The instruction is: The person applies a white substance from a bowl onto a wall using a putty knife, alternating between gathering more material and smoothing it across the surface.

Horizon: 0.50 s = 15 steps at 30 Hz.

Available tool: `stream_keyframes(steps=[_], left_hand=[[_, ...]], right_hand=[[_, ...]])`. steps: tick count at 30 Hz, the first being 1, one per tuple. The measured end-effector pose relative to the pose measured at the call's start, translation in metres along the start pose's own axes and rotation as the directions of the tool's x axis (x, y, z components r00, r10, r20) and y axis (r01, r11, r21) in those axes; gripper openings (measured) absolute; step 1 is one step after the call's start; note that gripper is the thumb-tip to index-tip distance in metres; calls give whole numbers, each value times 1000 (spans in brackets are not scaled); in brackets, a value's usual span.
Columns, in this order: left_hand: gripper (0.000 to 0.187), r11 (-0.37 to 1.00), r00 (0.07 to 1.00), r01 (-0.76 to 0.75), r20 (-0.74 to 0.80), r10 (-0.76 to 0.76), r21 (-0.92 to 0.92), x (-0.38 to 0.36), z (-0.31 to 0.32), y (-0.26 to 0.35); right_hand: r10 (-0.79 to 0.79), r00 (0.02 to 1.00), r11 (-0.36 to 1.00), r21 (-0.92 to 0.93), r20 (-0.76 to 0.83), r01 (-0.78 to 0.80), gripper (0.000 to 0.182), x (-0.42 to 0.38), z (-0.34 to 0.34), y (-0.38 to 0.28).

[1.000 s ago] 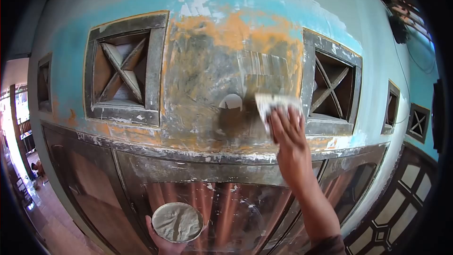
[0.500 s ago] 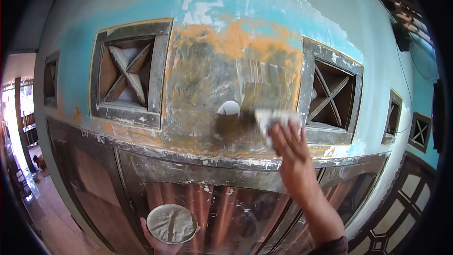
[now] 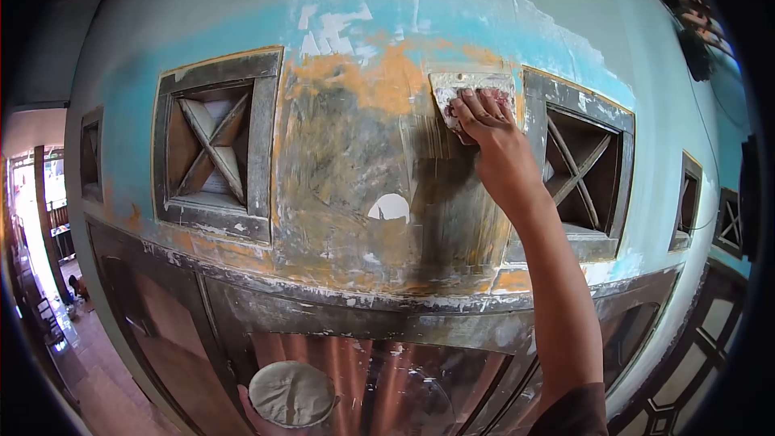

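My right hand (image 3: pixel 492 121) presses a flat putty scraper (image 3: pixel 476 90) against the wall, just left of the right vent opening. Its blade is smeared with white filler, and the fingers lie bent over it. Around it the wall patch (image 3: pixel 347 145) shows grey-brown plaster, orange stains and turquoise paint. Low in the view, my left hand (image 3: pixel 253 416) holds a round bowl (image 3: pixel 292 394) of grey putty from beneath. A groove runs through the putty. Most of the left hand is hidden by the bowl.
Wooden vent frames with crossed slats, the left one (image 3: pixel 211 141) and the right one (image 3: pixel 580 163), flank the patch. A white spot (image 3: pixel 390 207) marks the wall. Below runs a dark wooden ledge (image 3: pixel 363 300) above glass panes with reddish curtains (image 3: pixel 387 387). A doorway opens far left.
My right hand has moved up the wall with the scraper, from beside the right vent's lower part to near its top corner. My left hand still holds the bowl, slightly lower.
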<state>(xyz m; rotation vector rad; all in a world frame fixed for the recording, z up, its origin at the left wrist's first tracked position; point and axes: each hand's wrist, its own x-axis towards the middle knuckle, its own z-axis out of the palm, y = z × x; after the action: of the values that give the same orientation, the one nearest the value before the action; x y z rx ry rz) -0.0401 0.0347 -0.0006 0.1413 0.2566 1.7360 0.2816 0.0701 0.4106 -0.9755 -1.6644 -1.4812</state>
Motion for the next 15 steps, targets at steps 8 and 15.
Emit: stream_keyframes(steps=[8, 15], left_hand=[[83, 971, 972, 182, 181, -153, -157, -4, 3, 12], [82, 961, 950, 244, 231, -209, -132, -12, 2, 22]], right_hand=[[-27, 991, 999, 32, 127, 23, 58, -35, -27, -12], [-26, 993, 1000, 13, -114, 27, 52, 15, -41, -13]])
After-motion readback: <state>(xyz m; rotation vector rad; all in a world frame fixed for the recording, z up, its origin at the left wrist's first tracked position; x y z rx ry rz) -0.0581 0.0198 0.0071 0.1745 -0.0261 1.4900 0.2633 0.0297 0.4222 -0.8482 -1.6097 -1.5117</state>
